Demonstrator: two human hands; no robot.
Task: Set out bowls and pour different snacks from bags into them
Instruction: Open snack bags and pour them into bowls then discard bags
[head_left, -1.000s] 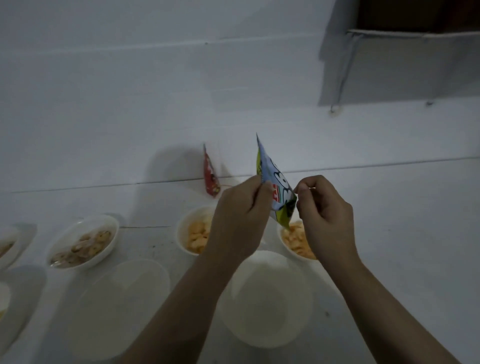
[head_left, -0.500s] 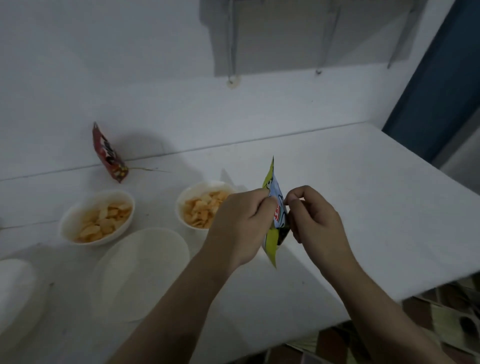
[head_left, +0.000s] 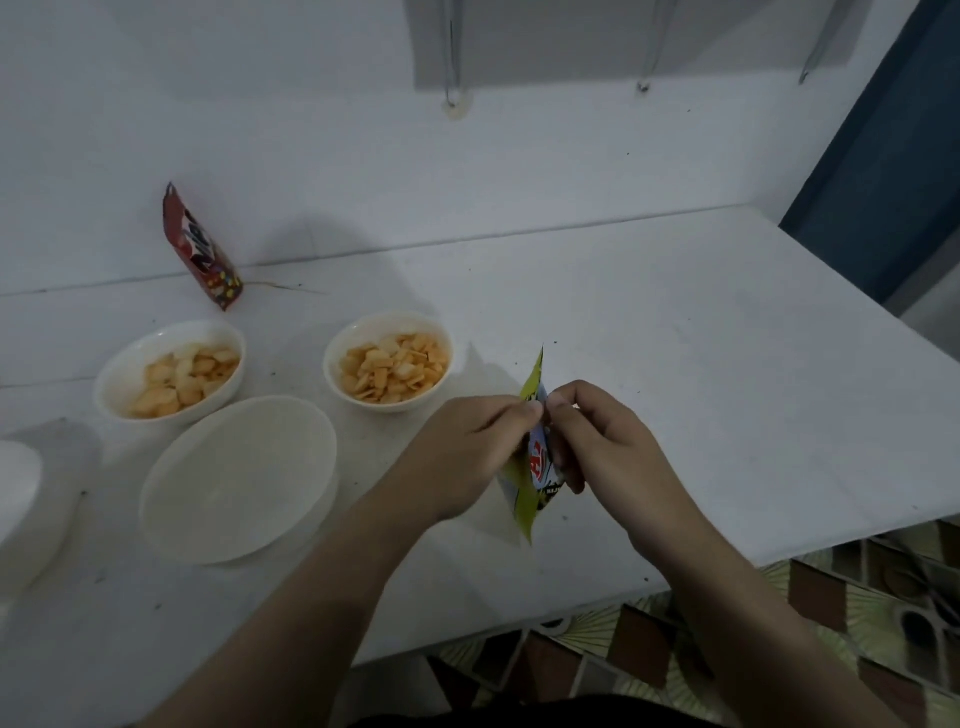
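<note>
Since the earlier frames the view had swung rightward, so the bowls had slid to the left of the frame and the table's right edge and patterned floor (head_left: 727, 639) had come into sight, while the yellow-and-blue snack bag (head_left: 535, 457) had dropped lower, from above the bowls to just right of centre. Both hands stayed on it: the left hand (head_left: 467, 457) and the right hand (head_left: 602, 441) were together, each pinching the bag's upper edge between thumb and fingers, the bag hanging edge-on between them above the white table (head_left: 675, 338). Two bags were visible; the second, a red bag (head_left: 202, 249), leaned against the wall in the upper left. Three whole bowls could be counted, and a further white rim (head_left: 15, 483) was cut off at the left edge. The left small bowl (head_left: 171, 369) held pale orange crackers, and the right small bowl (head_left: 389, 361) held similar orange pieces. The large bowl (head_left: 239, 478) in front of them held nothing visible.
</note>
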